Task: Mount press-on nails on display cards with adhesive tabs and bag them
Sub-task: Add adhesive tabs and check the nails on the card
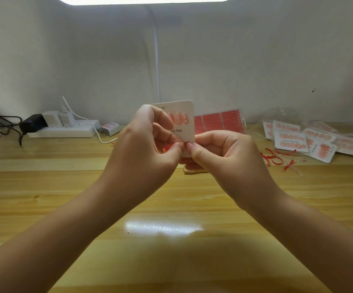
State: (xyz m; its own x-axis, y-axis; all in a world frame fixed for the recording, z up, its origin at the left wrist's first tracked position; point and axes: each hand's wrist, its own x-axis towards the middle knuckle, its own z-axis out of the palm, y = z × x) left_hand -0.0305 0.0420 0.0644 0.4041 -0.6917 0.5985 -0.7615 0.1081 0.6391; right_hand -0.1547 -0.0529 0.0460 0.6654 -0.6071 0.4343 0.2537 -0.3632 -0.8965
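I hold a white display card upright above the wooden table, with a row of orange-pink press-on nails on its upper half. My left hand grips the card's left side, and its thumb and forefinger meet at the lower edge, beside a bit of red strip. My right hand pinches the card's lower edge with thumb and forefinger. The card's lower half is hidden by my fingers.
Red adhesive tab sheets lie behind the card. Finished cards and clear bags are piled at the right, with peeled red strips in front. A power strip with chargers sits at the back left. A small tan object lies under my hands.
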